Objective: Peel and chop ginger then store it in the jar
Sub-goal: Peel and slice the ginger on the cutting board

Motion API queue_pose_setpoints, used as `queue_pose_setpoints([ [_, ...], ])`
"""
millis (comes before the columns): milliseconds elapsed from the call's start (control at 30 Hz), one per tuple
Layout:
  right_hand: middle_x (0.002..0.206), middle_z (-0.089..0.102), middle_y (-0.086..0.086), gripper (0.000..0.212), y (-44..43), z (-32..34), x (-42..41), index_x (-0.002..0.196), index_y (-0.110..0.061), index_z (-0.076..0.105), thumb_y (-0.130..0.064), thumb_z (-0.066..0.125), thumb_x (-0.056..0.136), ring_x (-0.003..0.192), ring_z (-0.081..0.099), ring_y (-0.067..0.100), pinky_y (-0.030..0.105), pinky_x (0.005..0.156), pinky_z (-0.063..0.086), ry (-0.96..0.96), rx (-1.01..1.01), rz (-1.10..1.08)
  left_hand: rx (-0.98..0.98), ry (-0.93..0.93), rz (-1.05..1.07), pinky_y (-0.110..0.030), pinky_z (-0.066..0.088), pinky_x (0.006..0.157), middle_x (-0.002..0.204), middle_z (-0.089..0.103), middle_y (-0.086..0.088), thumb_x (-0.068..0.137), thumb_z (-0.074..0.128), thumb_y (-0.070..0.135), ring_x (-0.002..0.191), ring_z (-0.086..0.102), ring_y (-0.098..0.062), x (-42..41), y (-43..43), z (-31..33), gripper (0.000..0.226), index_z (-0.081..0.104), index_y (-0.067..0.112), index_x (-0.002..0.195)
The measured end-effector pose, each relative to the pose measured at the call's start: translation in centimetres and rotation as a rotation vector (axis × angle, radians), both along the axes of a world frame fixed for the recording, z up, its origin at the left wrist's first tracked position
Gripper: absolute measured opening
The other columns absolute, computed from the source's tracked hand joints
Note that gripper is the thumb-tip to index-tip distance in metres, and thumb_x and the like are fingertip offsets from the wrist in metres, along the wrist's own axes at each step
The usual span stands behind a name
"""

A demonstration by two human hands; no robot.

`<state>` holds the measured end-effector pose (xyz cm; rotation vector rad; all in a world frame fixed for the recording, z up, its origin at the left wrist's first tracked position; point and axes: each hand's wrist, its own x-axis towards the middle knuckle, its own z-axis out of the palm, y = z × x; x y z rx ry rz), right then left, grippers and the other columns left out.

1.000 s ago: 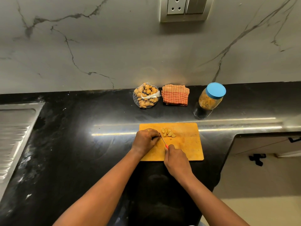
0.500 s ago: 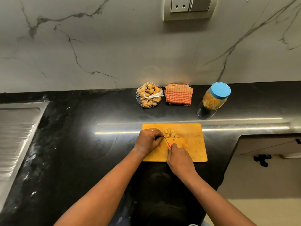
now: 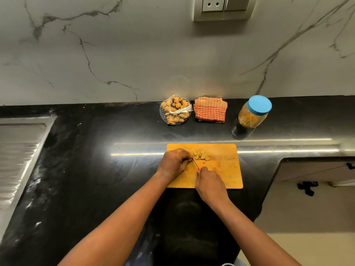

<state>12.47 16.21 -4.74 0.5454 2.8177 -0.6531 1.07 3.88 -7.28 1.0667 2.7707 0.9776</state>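
Black stone tabletop (image 3: 96,169) under a grey marble wall (image 3: 134,54), w/ an orange cutting board (image 3: 224,169) near the front edge. On the board the knife (image 3: 195,162) sits on a slant. Its long axis runs from the red handle end at the right hand (image 3: 210,186) up and left, tip pointing toward the left hand (image 3: 173,163) and the wall beyond.

Vs. half a sec ago, hardly anything differs. Both hands are in the same spots on the board, the knife is at the same slant, and the pile of ginger slices (image 3: 201,155) looks the same. Only the view has drifted a bit.

Right hand is closed round the knife handle. Left hand is knuckles-up, fingers curled down onto the board right by the blade. Whatever is under them is hidden, so can't tell if it grips any ginger. The slices lie just beside the left fingertips, on the far side of the blade, ahead of the right hand.

The jar (image 3: 252,115), blue lid on, stands behind the board to the right, apart from both hands. A netted ginger bag (image 3: 175,110) & a folded checked cloth (image 3: 210,110) sit by the wall.
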Motion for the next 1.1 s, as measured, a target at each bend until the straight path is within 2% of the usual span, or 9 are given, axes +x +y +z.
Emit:
queue_pose_setpoints([
  [233,0.089,0.064,0.004,0.028,0.6,-0.3,1.6,0.106,-0.014,0.056,-0.033,0.035,0.106,0.077,0.063,0.019,0.032,0.066,0.053,0.000,-0.014,-0.044,-0.016,0.018,-0.037,-0.028,0.057,0.079,0.097,0.074,-0.002,0.079,0.076,0.015,0.089,0.069,-0.016,0.0,-0.4,0.5,0.013,0.078,0.013,0.091],
  [400,0.081,0.063,0.002,0.031,0.9,-0.3,0.8,0.095,-0.013,0.061,-0.033,0.039,0.105,0.071,0.059,0.015,0.032,0.065,0.051,0.022,-0.112,-0.109,-0.031,0.010,-0.006,-0.027,0.055,0.081,0.099,0.074,-0.003,0.082,0.074,0.017,0.090,0.069,-0.017,0.4,-0.2,0.7,0.014,0.078,0.012,0.095],
  [567,0.069,0.059,0.001,0.040,1.4,0.3,0.9,0.072,-0.015,0.056,-0.034,0.042,0.105,0.060,0.053,0.015,0.030,0.055,0.040,-0.075,-0.468,-0.260,-0.006,0.000,0.021,-0.026,0.056,0.074,0.092,0.075,-0.002,0.078,0.077,0.013,0.084,0.070,-0.017,0.6,-0.2,0.7,0.011,0.078,0.011,0.088],
  [667,0.058,0.051,0.000,0.036,1.5,0.8,1.2,0.080,-0.012,0.057,-0.036,0.044,0.104,0.044,0.039,0.010,0.026,0.041,0.029,-0.183,-0.894,-0.545,0.026,-0.015,0.025,-0.022,0.054,0.071,0.089,0.075,0.000,0.075,0.079,0.009,0.080,0.069,-0.015,0.6,-0.2,0.7,0.010,0.077,0.012,0.084],
  [733,0.056,0.047,-0.001,0.034,1.8,1.0,1.5,0.084,-0.011,0.057,-0.037,0.045,0.103,0.042,0.034,0.009,0.024,0.042,0.025,-0.232,-1.007,-0.581,0.031,-0.010,0.026,-0.022,0.054,0.072,0.089,0.075,0.000,0.074,0.080,0.009,0.080,0.069,-0.014,0.6,-0.2,0.7,0.011,0.078,0.013,0.084],
  [800,0.057,0.048,-0.001,0.037,2.0,1.1,1.8,0.083,-0.011,0.058,-0.039,0.045,0.103,0.043,0.035,0.010,0.026,0.043,0.027,-0.218,-0.975,-0.537,0.027,-0.003,0.024,-0.022,0.055,0.072,0.089,0.075,0.000,0.075,0.080,0.010,0.081,0.070,-0.014,0.6,-0.2,0.6,0.011,0.078,0.013,0.085],
  [933,0.065,0.061,0.003,0.046,1.5,1.1,2.1,0.082,-0.002,0.064,-0.038,0.044,0.104,0.059,0.056,0.016,0.037,0.061,0.047,-0.071,-0.605,-0.311,0.020,0.009,0.027,-0.024,0.056,0.074,0.092,0.074,-0.001,0.077,0.079,0.011,0.082,0.070,-0.015,0.8,-0.2,0.6,0.011,0.077,0.013,0.088],
  [1033,0.066,0.062,0.004,0.045,1.0,1.2,1.9,0.080,-0.004,0.064,-0.036,0.044,0.104,0.063,0.058,0.017,0.036,0.064,0.047,-0.018,-0.615,-0.295,0.019,0.019,0.030,-0.023,0.054,0.074,0.092,0.074,-0.001,0.076,0.080,0.010,0.082,0.070,-0.016,1.0,-0.2,0.6,0.012,0.077,0.012,0.088],
  [1100,0.068,0.063,0.005,0.042,0.8,1.2,1.7,0.077,-0.010,0.062,-0.035,0.043,0.105,0.064,0.058,0.018,0.036,0.062,0.047,-0.001,-0.546,-0.255,0.024,0.019,0.034,-0.024,0.056,0.072,0.092,0.074,-0.001,0.076,0.080,0.010,0.082,0.070,-0.016,1.0,-0.2,0.7,0.013,0.077,0.013,0.088],
])
